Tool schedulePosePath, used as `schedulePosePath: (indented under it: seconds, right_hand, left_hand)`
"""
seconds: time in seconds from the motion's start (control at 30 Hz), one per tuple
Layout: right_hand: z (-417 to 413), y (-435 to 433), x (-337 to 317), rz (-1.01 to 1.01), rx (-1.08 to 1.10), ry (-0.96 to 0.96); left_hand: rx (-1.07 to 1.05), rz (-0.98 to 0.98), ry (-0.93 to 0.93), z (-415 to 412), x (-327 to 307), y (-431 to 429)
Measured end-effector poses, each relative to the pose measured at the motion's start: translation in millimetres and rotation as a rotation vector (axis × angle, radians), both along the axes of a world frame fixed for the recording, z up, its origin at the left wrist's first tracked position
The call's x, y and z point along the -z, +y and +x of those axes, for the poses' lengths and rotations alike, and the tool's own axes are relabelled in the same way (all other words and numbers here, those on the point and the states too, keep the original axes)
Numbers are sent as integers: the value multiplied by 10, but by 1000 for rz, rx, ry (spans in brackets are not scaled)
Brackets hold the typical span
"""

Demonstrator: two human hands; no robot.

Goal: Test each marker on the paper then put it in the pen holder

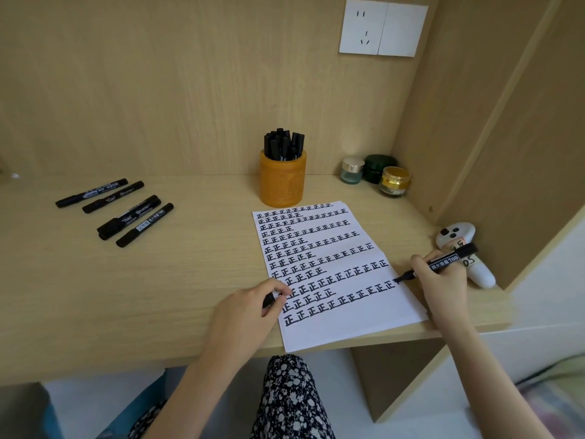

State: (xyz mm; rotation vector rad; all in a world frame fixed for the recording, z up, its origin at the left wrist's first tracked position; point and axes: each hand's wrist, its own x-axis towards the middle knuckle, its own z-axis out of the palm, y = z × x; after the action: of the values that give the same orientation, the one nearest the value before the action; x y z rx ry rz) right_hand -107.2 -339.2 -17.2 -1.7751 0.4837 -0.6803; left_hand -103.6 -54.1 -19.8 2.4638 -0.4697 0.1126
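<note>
A white paper (354, 324) covered in rows of black written marks lies near the desk's front edge. My right hand (443, 280) grips an uncapped black marker (449, 261), its tip touching the paper's right side. My left hand (250, 305) rests on the paper's left edge, fingers closed on a small black marker cap (269, 301). An orange pen holder (282, 179) behind the paper holds several black markers (283, 145). Several capped black markers (126, 210) lie loose on the desk at left.
Three small glass jars (376, 174) stand in the back right corner. A white toy figure (465, 258) lies by the right wall panel. A wall socket (383, 26) is on the back panel. The desk front edge (158, 362) runs above my lap.
</note>
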Motion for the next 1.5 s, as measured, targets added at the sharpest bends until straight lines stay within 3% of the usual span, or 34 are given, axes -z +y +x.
schedulePosePath:
  seconds: [1.07, 1.33, 1.5]
  right_hand:
    - [-8, -28, 7, -34, 56, 0]
    - [-19, -78, 11, 185, 76, -94]
    - [-41, -1, -59, 238, -31, -177]
  left_hand:
    - [-2, 11, -16, -10, -7, 0]
    - [18, -6, -19, -15, -9, 10]
    - [79, -105, 7, -24, 33, 45]
